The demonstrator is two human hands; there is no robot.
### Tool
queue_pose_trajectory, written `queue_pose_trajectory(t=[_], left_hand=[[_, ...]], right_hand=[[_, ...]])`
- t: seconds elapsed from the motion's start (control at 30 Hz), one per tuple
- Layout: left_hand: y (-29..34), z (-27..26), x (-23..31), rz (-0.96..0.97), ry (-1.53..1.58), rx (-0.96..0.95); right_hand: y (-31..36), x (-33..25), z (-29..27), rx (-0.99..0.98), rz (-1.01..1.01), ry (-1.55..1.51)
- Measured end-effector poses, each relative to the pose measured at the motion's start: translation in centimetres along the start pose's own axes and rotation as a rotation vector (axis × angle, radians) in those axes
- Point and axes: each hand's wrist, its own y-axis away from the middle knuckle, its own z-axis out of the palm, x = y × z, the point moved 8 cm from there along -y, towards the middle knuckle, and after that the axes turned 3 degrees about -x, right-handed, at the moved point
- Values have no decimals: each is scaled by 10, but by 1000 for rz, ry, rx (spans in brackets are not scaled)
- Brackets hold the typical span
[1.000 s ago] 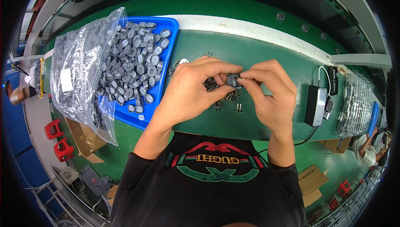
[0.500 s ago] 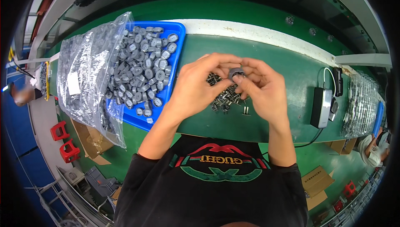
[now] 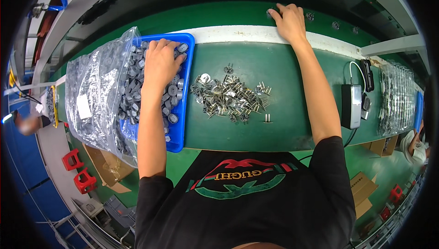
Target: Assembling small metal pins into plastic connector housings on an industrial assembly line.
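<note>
My left hand [image 3: 160,66] is over the blue tray [image 3: 189,75], its fingers apart and bent down onto a heap of grey round plastic parts [image 3: 133,84]. The fingertips touch the parts, some of which the hand covers. Stretched far forward, my right hand [image 3: 291,23] is above the green belt [image 3: 219,13] past the white ledge, thumb and fingers apart. A small grey part [image 3: 269,13] rests on the belt by its thumb. Between my arms lies a pile of metal-pinned plug pieces [image 3: 231,96] on the green tabletop [image 3: 283,135].
A clear plastic bag [image 3: 93,93] of grey parts lies over the tray's left side. On the belt's right are more small parts [image 3: 336,24]. A black-and-silver device [image 3: 351,107] with a cable stands at the right, near clear bagged items [image 3: 395,105]. Red stools [image 3: 85,180] stand on the floor.
My hands have parted from above the pile, where they held a grey round part. The left has moved to the tray, the right forward to the belt, where a part now lies beside it.
</note>
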Motion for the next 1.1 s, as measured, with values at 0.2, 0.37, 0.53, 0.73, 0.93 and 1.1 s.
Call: queue_pose_trajectory(t=[0.2, 0.37, 0.53, 0.73, 0.93, 1.1], left_hand=[[5, -2, -8, -57, 81, 52], [-3, -3, -6, -11, 100, 149], [17, -17, -32, -265, 323, 324], [47, -27, -43, -235, 1113, 516], [56, -15, 6, -151, 1737, 382], [61, 10, 63, -217, 1687, 97]], right_hand=[[90, -66, -65, -605, -171, -667], [147, -80, -86, -644, -285, -745], [157, -53, -89, -625, 48, -873], [152, -71, -87, -480, -215, -766], [148, -71, -99, -289, -341, -640], [163, -52, -125, -68, -481, -61]])
